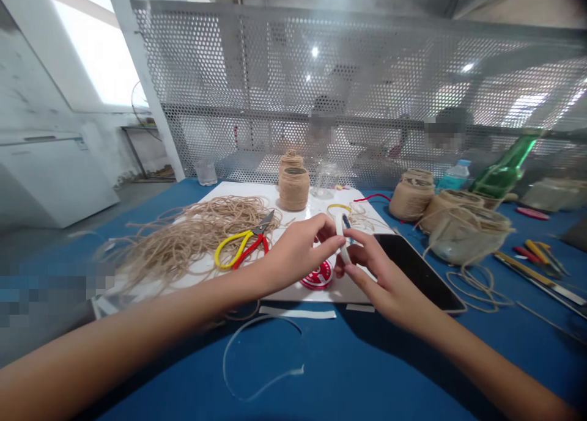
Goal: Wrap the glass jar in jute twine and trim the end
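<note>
My left hand (312, 244) pinches the near edge of a narrow white ring, which looks like a roll of tape (340, 226), between thumb and fingers. On the other side, my right hand (371, 262) has its fingers curled against the same roll, with the thumb near its lower edge. Below my hands a red and white round disc (317, 277) lies on the white board (293, 294), partly covered by them. Left of my left hand, scissors (245, 245) with one yellow and one red handle rest on a heap of jute twine (197, 231).
Twine-wrapped jars (294, 190) stand at the back and right, near a green bottle (507, 164). A dark tablet (413, 271) lies right of my hands. White strips (298, 314) and a clear curled strip (224, 360) lie in front. A perforated metal screen (275, 73) closes off the back.
</note>
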A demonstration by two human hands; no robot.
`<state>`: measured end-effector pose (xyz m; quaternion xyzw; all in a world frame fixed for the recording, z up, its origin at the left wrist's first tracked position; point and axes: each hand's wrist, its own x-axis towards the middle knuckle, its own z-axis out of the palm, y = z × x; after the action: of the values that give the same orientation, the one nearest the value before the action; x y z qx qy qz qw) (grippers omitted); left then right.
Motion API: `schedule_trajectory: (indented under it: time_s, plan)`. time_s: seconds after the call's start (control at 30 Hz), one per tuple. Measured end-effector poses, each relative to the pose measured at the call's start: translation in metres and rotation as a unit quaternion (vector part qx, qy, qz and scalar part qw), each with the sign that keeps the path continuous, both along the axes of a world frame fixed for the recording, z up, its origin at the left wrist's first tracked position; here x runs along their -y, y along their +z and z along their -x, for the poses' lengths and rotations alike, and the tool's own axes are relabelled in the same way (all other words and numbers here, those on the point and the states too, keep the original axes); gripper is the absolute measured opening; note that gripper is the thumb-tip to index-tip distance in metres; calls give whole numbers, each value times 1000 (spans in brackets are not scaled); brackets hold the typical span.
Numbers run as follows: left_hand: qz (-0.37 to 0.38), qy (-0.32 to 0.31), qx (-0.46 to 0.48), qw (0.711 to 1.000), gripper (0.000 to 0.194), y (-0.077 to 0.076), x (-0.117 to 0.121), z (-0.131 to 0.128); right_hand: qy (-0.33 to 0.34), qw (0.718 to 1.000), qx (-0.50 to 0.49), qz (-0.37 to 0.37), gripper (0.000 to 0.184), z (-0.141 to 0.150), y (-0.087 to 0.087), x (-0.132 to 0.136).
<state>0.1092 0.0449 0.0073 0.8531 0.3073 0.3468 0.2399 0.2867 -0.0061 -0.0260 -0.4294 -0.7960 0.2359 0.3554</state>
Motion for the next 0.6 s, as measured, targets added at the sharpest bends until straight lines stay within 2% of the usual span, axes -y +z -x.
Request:
schedule_trajectory:
  time_s: [0.1, 0.17, 0.23, 0.33, 0.43, 0.53, 0.6]
  plan:
    - [15, 2, 20, 1000, 16, 2, -1, 0, 10, 999, 18, -30, 46, -2, -3, -3]
    - [55, -11, 44, 997, 16, 3, -3, 0, -7, 995, 44, -84, 45, -6, -3, -8]
    - [137, -32, 87, 986, 19, 5, -5, 0, -21, 983, 97, -156, 36, -10, -1, -14]
    - [282, -61, 190, 938, 24, 7, -9, 0, 3, 962, 171, -212, 22, -14, 3, -18]
    - [364, -86, 254, 892, 24, 6, -11, 0, 18, 971, 144, -191, 28, -10, 4, -14]
    - [404, -110, 251, 873, 28, 6, -8, 0, 12, 986, 77, -146, 37, -1, 3, -5]
    - [426, -137, 263, 855, 28, 9, -3, 0, -6, 991, 48, -128, 34, 3, 3, -1]
